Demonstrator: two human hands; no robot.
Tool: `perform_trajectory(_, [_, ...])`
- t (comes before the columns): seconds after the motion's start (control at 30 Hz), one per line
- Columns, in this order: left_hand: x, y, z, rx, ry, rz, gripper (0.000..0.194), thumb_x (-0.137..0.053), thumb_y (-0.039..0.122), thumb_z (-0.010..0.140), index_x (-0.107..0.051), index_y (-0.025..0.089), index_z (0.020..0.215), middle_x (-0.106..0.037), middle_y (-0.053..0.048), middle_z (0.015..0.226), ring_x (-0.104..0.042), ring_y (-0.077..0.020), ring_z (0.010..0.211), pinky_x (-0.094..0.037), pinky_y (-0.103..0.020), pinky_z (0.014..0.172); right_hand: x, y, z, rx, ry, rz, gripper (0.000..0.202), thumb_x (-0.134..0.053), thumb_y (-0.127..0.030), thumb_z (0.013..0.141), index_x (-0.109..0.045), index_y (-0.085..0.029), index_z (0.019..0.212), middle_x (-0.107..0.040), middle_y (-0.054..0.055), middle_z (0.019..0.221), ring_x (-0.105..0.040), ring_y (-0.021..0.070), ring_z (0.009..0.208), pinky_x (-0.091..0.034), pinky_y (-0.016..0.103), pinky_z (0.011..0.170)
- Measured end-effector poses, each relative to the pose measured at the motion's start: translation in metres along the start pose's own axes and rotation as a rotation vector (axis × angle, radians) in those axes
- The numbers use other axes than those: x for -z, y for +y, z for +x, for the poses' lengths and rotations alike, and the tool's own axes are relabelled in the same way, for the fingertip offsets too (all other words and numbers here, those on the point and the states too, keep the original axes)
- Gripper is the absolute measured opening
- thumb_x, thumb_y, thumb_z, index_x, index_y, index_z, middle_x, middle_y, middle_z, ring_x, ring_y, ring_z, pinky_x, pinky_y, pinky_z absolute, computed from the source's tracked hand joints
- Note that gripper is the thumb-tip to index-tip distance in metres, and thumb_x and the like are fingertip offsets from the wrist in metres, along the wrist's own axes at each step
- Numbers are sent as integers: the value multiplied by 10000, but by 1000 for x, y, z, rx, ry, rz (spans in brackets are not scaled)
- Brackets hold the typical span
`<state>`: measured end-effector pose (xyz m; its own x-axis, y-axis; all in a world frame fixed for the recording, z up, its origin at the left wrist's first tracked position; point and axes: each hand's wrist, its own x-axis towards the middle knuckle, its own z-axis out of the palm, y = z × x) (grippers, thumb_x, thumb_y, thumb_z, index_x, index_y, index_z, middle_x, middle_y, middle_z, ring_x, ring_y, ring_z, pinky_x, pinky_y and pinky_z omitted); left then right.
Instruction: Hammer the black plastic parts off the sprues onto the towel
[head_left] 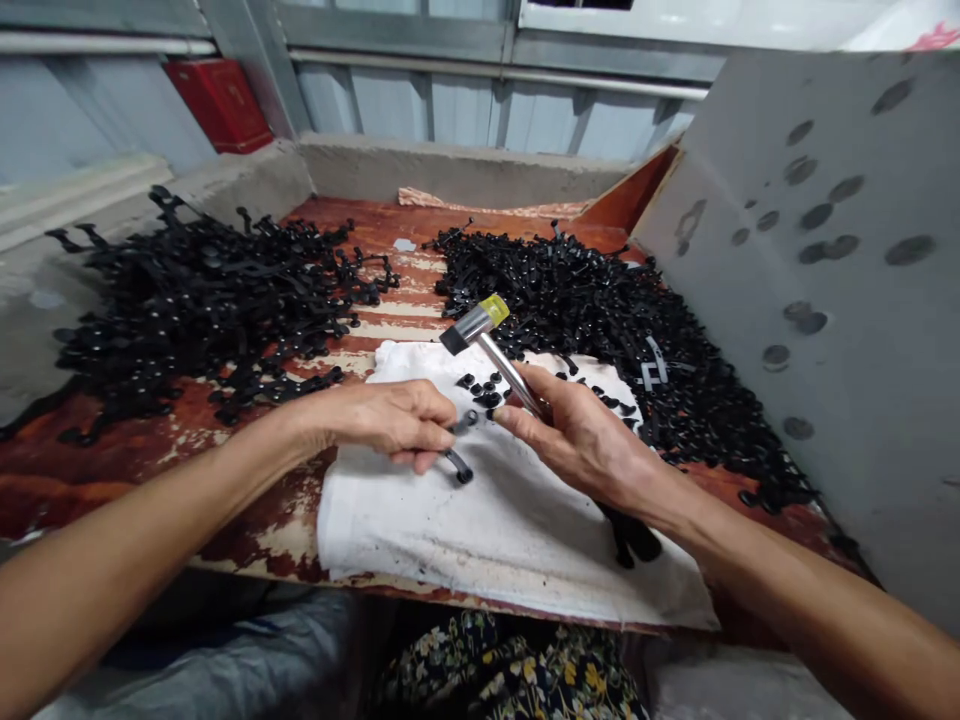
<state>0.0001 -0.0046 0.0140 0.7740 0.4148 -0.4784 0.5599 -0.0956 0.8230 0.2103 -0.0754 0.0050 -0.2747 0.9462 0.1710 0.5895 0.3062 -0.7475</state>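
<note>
My left hand (390, 422) is closed on a small black part (460, 468) with round ends, just over a white cloth (420, 545). Wrapped round the handle of a two-faced mallet (495, 345) is my right hand (581, 435); the metal head has one black and one yellow face and is raised above the cloth. A small dark piece shows at my right thumb tip, close to the held part. Several black round caps (487, 388) lie on the cloth between my hands. The mallet's black grip (637, 535) sticks out below my right wrist.
A heap of black parts with round ends (202, 300) lies on the left of the worn red-brown table (277, 500). Another black heap (555, 285) spreads along the right. A grey panel (847, 300) with dark round marks stands at right, a low concrete ledge (465, 175) behind.
</note>
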Motion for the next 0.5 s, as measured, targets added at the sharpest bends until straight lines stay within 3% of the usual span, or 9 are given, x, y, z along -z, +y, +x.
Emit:
perform_trajectory(0.1, [-17,17,-3,-80,-50,133,297,-555,301,830,-579,176,562,-517,0,500,-418,-104,438,-303,-210,440,-5,-4,0,-287,-169,322,149,-643,-325,827,-583,-191,806,-463,-72,518,-402,95,416,-325,206,384])
perform_trajectory(0.17, [-27,21,-6,-112,78,232,262,-560,303,834,-590,181,604,-540,-3,549,-461,-124,503,-338,-217,493,-8,-3,-6,-395,-212,455,145,-640,-322,815,-570,-197,790,-431,-93,477,-348,72,357,-276,183,331])
perform_trajectory(0.23, [-35,18,-12,-141,411,319,161,-639,343,795,-633,193,737,-614,-21,707,-540,-167,670,-396,-232,597,-8,-1,-14,-437,-141,540,150,-631,-324,808,-551,-202,775,-438,-95,468,-344,65,340,-279,171,312])
perform_trajectory(0.3, [-43,11,-20,-158,812,319,254,-707,396,741,-637,212,900,-645,-46,923,-563,-215,880,-435,-267,733,-6,1,-21,-468,-21,606,181,-626,-350,802,-512,-215,767,-436,-101,461,-344,65,337,-283,163,300])
perform_trajectory(0.33, [-48,7,-23,-148,953,260,315,-714,422,731,-622,213,947,-637,-57,989,-556,-227,940,-441,-285,778,-5,2,-25,-483,35,635,195,-619,-367,804,-494,-221,775,-434,-104,462,-344,66,341,-284,159,298])
perform_trajectory(0.37, [-54,3,-26,-120,1017,161,347,-707,449,732,-607,206,960,-630,-66,1003,-557,-230,953,-447,-299,794,-5,3,-28,-491,80,653,206,-612,-384,808,-480,-226,794,-434,-107,466,-346,68,346,-288,157,299])
perform_trajectory(0.4, [-61,1,-26,-80,1009,26,360,-690,478,743,-598,195,945,-629,-69,970,-567,-226,924,-456,-304,780,-4,3,-30,-489,108,664,216,-604,-400,815,-471,-230,818,-439,-109,476,-350,70,353,-296,155,303])
perform_trajectory(0.5, [-82,1,-17,-16,676,-423,432,-663,551,767,-612,166,954,-652,-79,919,-603,-217,884,-478,-298,718,-9,1,-36,-479,127,702,242,-614,-422,827,-469,-231,861,-497,-98,499,-364,68,347,-302,161,313])
